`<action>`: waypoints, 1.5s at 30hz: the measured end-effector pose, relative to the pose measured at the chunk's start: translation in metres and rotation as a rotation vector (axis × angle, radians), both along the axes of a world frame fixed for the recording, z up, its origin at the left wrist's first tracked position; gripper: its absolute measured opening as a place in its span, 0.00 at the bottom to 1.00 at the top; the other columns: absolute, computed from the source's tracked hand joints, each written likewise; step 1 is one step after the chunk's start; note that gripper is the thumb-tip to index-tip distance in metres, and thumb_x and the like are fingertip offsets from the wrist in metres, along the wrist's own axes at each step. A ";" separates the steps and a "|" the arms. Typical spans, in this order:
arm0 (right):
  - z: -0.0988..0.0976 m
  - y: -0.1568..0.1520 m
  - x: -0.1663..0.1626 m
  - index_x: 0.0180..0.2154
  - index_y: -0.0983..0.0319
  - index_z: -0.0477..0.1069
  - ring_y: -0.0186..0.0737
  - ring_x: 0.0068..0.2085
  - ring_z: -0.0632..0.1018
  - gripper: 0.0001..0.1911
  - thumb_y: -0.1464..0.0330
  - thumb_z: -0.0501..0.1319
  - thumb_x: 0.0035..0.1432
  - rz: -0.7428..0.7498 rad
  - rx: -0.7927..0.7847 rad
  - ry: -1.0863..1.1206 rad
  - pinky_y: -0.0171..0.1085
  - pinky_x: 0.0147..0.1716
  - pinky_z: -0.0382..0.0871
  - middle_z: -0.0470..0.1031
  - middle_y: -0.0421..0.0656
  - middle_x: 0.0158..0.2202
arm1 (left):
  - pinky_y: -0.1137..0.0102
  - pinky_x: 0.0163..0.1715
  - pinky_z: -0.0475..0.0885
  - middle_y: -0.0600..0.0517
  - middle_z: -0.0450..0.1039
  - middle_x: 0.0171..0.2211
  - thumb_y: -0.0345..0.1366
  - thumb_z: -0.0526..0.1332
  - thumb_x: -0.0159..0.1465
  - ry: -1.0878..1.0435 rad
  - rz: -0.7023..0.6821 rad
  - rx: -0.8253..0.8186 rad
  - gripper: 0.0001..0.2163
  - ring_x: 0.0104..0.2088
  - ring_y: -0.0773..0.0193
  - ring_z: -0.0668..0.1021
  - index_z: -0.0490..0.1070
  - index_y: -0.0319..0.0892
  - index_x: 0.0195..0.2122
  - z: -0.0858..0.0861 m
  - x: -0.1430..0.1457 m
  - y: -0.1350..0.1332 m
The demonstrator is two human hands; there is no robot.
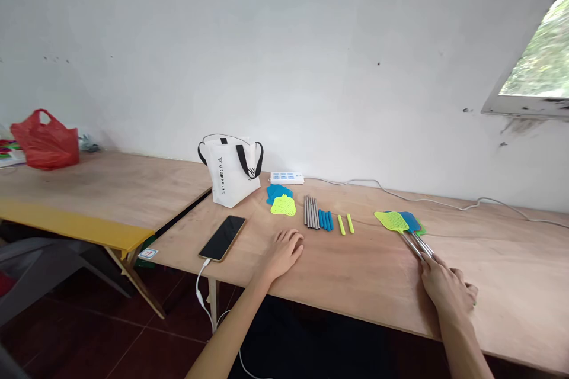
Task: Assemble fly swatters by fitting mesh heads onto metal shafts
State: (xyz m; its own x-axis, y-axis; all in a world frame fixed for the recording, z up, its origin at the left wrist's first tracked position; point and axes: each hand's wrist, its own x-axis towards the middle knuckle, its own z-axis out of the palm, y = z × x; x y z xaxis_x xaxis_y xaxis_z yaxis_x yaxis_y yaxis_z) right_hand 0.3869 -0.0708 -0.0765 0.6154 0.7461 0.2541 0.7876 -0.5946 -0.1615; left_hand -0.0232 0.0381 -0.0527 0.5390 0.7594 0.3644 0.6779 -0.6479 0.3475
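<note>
My left hand lies palm down on the table with its fingers loosely extended, holding nothing. At the right, my right hand is closed over the metal shafts of several fly swatters. Their heads fan out beyond it: a yellow-green fly swatter head in front, a blue one behind, and a bit of green under that. Between my hands lie a row of metal tubes, several blue handle grips and two yellow handle grips. Behind my left hand, loose swatter heads, yellow and blue, lie stacked.
A phone on a white cable lies to the left. Behind it stands a white bag with black handles. A power strip sits by the wall, its cord running right. A second table holds a red plastic bag.
</note>
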 end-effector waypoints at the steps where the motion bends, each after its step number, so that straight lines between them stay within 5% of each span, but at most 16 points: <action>1: 0.001 0.000 0.000 0.58 0.51 0.73 0.58 0.57 0.71 0.32 0.56 0.35 0.70 -0.003 -0.007 0.007 0.60 0.50 0.63 0.73 0.50 0.61 | 0.56 0.59 0.65 0.50 0.71 0.56 0.37 0.53 0.73 0.000 -0.002 0.001 0.09 0.57 0.55 0.72 0.68 0.48 0.52 0.000 0.000 0.000; 5: 0.007 0.001 0.001 0.53 0.54 0.76 0.60 0.56 0.72 0.33 0.54 0.35 0.69 -0.047 -0.014 0.059 0.60 0.51 0.64 0.77 0.53 0.55 | 0.57 0.60 0.64 0.50 0.70 0.56 0.37 0.52 0.73 0.001 -0.004 0.007 0.10 0.58 0.55 0.72 0.68 0.48 0.52 -0.001 0.000 0.000; 10: 0.014 -0.001 0.012 0.53 0.53 0.75 0.64 0.57 0.72 0.32 0.49 0.39 0.67 -0.039 -0.015 0.120 0.63 0.50 0.66 0.71 0.50 0.62 | 0.57 0.60 0.64 0.50 0.71 0.56 0.37 0.52 0.73 0.009 -0.004 0.000 0.10 0.57 0.55 0.72 0.68 0.48 0.52 0.001 -0.001 -0.001; 28: 0.007 -0.002 0.011 0.63 0.58 0.67 0.65 0.64 0.67 0.32 0.57 0.39 0.68 0.009 0.059 -0.002 0.65 0.53 0.66 0.66 0.54 0.65 | 0.56 0.59 0.65 0.50 0.71 0.56 0.37 0.54 0.73 0.007 0.002 -0.008 0.09 0.57 0.54 0.73 0.68 0.48 0.51 0.002 -0.001 -0.001; 33: 0.023 0.008 -0.019 0.66 0.54 0.62 0.61 0.66 0.66 0.30 0.57 0.41 0.69 0.219 0.139 -0.037 0.63 0.56 0.66 0.60 0.50 0.70 | 0.56 0.59 0.65 0.50 0.71 0.56 0.36 0.53 0.73 0.006 -0.006 -0.004 0.09 0.57 0.54 0.73 0.68 0.48 0.51 0.003 -0.001 -0.001; 35: 0.027 0.012 -0.038 0.66 0.53 0.63 0.54 0.67 0.65 0.29 0.57 0.43 0.69 0.452 0.078 0.012 0.57 0.61 0.64 0.61 0.47 0.70 | 0.56 0.59 0.65 0.49 0.71 0.56 0.37 0.53 0.73 0.005 -0.004 0.003 0.09 0.57 0.54 0.73 0.68 0.48 0.51 0.002 -0.001 -0.001; 38: 0.029 0.015 -0.071 0.68 0.50 0.59 0.50 0.72 0.57 0.30 0.57 0.45 0.69 0.695 -0.228 0.115 0.56 0.67 0.56 0.56 0.44 0.72 | 0.56 0.60 0.64 0.49 0.71 0.56 0.37 0.53 0.73 0.006 -0.004 -0.009 0.10 0.58 0.55 0.72 0.68 0.48 0.52 0.001 -0.001 0.000; 40: 0.031 0.016 -0.091 0.71 0.47 0.53 0.52 0.74 0.50 0.31 0.54 0.44 0.69 0.671 -0.397 0.164 0.64 0.67 0.49 0.47 0.42 0.75 | 0.56 0.61 0.63 0.49 0.70 0.57 0.38 0.53 0.73 0.011 -0.012 -0.033 0.11 0.59 0.54 0.71 0.68 0.48 0.53 0.002 -0.001 0.000; 45: 0.034 0.017 -0.116 0.72 0.48 0.47 0.53 0.75 0.44 0.31 0.55 0.38 0.71 0.626 -0.449 0.177 0.71 0.65 0.44 0.41 0.41 0.76 | 0.55 0.66 0.59 0.48 0.66 0.62 0.42 0.53 0.73 0.014 -0.070 -0.102 0.15 0.64 0.54 0.67 0.66 0.49 0.58 -0.002 -0.007 0.002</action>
State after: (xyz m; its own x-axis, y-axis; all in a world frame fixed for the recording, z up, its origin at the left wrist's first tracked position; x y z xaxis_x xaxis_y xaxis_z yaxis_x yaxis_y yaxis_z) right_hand 0.2712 -0.0541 -0.0422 0.0500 0.9752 -0.2156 0.9825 -0.0868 -0.1651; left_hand -0.0301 0.0406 -0.0550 0.5961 0.7527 0.2795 0.6376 -0.6553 0.4050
